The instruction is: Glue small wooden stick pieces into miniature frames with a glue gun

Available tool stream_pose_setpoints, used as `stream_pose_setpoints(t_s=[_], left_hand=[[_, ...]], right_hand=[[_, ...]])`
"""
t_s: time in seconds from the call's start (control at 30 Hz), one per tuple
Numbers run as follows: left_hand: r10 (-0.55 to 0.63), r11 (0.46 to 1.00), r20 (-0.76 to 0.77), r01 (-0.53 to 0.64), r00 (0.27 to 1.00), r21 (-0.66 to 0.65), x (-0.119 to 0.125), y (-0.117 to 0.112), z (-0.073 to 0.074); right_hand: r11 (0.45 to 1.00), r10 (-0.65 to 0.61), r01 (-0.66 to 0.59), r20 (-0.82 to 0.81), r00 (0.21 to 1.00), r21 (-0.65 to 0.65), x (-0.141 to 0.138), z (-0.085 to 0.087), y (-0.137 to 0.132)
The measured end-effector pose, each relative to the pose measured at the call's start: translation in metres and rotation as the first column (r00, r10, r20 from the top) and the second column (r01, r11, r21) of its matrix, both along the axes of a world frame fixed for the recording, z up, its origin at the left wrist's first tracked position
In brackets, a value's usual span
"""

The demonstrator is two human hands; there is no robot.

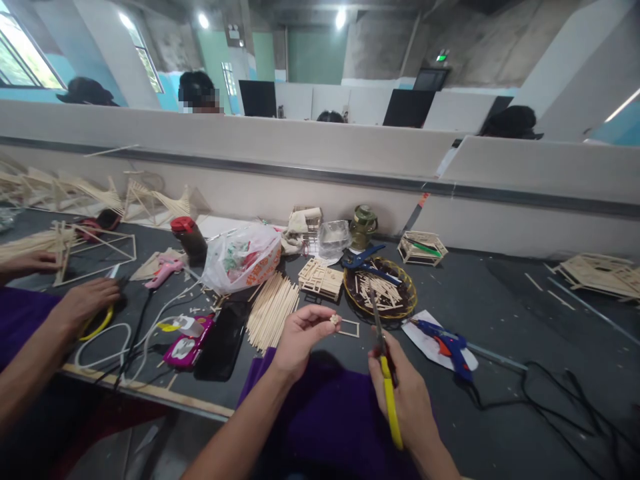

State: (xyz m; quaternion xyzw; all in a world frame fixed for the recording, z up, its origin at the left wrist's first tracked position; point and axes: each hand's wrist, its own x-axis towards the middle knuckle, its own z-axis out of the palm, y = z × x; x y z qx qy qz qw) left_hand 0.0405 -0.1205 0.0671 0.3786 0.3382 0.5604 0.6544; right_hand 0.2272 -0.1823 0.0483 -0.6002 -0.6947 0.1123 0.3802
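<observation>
My left hand (pixel 301 335) pinches a small cluster of pale wooden stick ends (pixel 335 321) between thumb and fingertips. In my right hand (pixel 407 383) are scissors (pixel 391 410) with yellow handles, their blades pointing away from me toward a basket. The blades are apart from the sticks. A small rectangular stick frame (pixel 351 327) lies on the table just beyond my left fingertips. Short cut sticks (pixel 379 291) fill the round woven basket (pixel 411 308), and blue pliers or cutters (pixel 373 263) rest across it. To the left lies a row of long wooden sticks (pixel 273 308).
A blue glue gun (pixel 447 343) lies on white paper at right, its black cord (pixel 543 413) trailing off. Stick models (pixel 320 279) stand behind. A black phone (pixel 223 343), plastic bag (pixel 243 257) and red-capped bottle (pixel 187 237) are leftward. A co-worker's hands (pixel 93 303) work at far left.
</observation>
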Motion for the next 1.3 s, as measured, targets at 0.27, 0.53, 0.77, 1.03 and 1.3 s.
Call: stream_pose_setpoints(t_s=[0.27, 0.53, 0.77, 1.03, 1.3], left_hand=[[0.025, 0.997, 0.063, -0.02, 0.998, -0.074, 0.003, -0.001, 0.002], [0.058, 0.993, 0.056, -0.052, 0.997, -0.104, 0.002, -0.003, -0.003], [0.01, 0.997, 0.047, -0.006, 0.999, -0.08, 0.004, -0.005, 0.003], [0.008, 0.943, 0.322, 0.1, 0.947, -0.318, 0.007, -0.001, -0.002], [0.013, 0.899, 0.436, 0.18, 0.9, -0.4, 0.005, 0.003, -0.012]], right_hand=[[0.999, 0.029, -0.035, 0.192, 0.981, 0.03, -0.003, 0.005, 0.001], [0.992, -0.013, -0.03, 0.337, 0.941, 0.122, -0.004, -0.002, 0.001], [0.997, 0.058, -0.07, 0.259, 0.964, 0.039, 0.002, -0.008, -0.003], [0.983, -0.021, -0.036, -0.304, 0.953, -0.181, 0.012, -0.028, 0.007], [0.958, -0.138, 0.035, -0.348, 0.927, -0.286, 0.015, -0.015, 0.004]])
